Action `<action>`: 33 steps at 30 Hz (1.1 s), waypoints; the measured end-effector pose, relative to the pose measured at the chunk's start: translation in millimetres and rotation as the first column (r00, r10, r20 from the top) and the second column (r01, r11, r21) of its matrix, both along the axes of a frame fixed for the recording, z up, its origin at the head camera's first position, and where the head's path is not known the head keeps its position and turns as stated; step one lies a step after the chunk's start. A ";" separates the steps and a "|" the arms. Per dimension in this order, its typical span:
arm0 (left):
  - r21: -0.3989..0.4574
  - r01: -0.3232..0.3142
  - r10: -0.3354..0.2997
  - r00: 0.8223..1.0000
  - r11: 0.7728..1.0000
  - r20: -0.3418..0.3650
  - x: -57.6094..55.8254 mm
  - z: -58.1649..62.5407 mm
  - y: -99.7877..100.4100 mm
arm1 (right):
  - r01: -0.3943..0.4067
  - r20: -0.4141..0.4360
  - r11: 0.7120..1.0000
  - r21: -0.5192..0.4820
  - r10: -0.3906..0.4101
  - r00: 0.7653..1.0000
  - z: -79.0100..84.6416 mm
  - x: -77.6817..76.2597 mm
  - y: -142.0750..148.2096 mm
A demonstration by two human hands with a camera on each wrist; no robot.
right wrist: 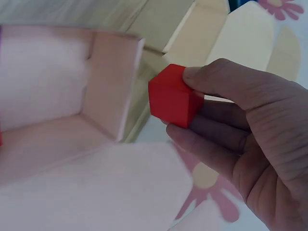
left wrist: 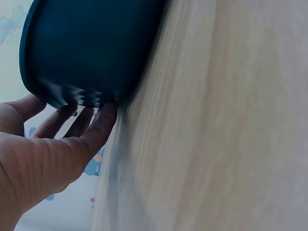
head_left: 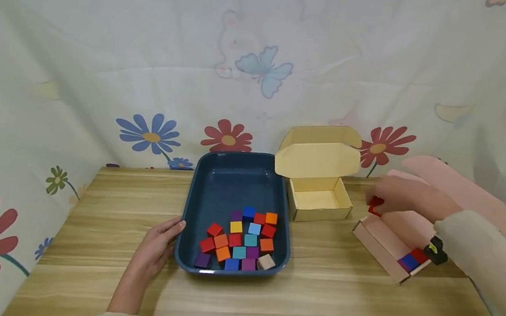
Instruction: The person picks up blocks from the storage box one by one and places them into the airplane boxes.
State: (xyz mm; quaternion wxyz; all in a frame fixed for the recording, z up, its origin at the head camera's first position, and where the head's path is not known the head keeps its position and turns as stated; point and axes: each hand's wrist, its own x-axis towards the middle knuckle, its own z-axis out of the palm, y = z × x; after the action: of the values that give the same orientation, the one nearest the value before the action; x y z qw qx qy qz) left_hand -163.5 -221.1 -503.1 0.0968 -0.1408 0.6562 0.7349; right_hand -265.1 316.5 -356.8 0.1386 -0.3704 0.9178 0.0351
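My right hand pinches a red cube between thumb and fingertips, over the far left end of the open pink box. In the right wrist view, the cube is beside the box's end wall. Blue and red cubes lie at the box's near right end, partly hidden by the wrist. My left hand holds the left side of the dark blue tray, thumb at the rim, fingertips against its outer wall. Several colored cubes fill the tray's near half.
An open yellow box with its lid raised stands between the tray and the pink box. The pink lid stands up behind the right forearm. A patterned cloth hangs behind the wooden table.
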 end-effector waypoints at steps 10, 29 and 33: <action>-0.004 0.015 -0.015 1.000 1.000 -0.004 -3.8 2.5 -1.5 | 0.073 0.180 0.997 0.018 -0.076 0.981 -13.5 -0.6 25.1; 0.016 0.008 -0.008 1.000 1.000 0.007 -3.9 1.9 -0.2 | 0.155 0.403 0.984 0.091 -0.179 0.898 -56.9 12.7 30.2; 0.015 0.008 -0.008 1.000 1.000 0.008 -3.1 2.3 -0.2 | 0.149 0.380 0.975 0.164 -0.202 0.903 -57.6 14.5 29.9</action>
State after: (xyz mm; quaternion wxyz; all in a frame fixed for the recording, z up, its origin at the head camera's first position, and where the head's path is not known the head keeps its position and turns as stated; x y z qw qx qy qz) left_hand -166.6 -221.2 -500.8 0.1032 -0.1403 0.6510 0.7388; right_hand -250.6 346.4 -414.4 0.3470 -0.2755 0.8964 0.0074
